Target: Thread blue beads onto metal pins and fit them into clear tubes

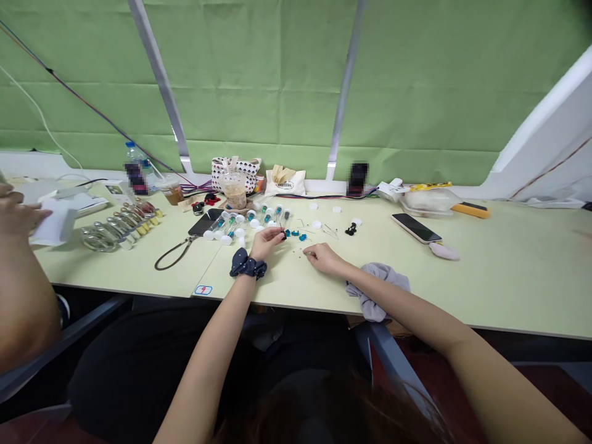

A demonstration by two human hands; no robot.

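Observation:
My left hand (268,240) is closed, its fingertips pinching a small black piece (283,235) just above the table. To its right my right hand (321,256) rests low with thumb and forefinger together; whatever may be between them is too small to name. Tiny specks (300,250) lie on the tabletop between the hands. Small teal parts (296,234) sit just beyond, and black parts (351,229) are farther right. Thin metal tools (330,230) lie near white round caps (316,224). Several clear tubes with white caps (230,226) are grouped behind my left hand.
At the left, another person's hand (23,213) is near a white object. A row of metal items (123,225), a phone (206,222) with a strap and a drink cup (234,192) stand left of centre. Another phone (416,227) lies at right; a grey scrunchie (377,287) circles my right forearm.

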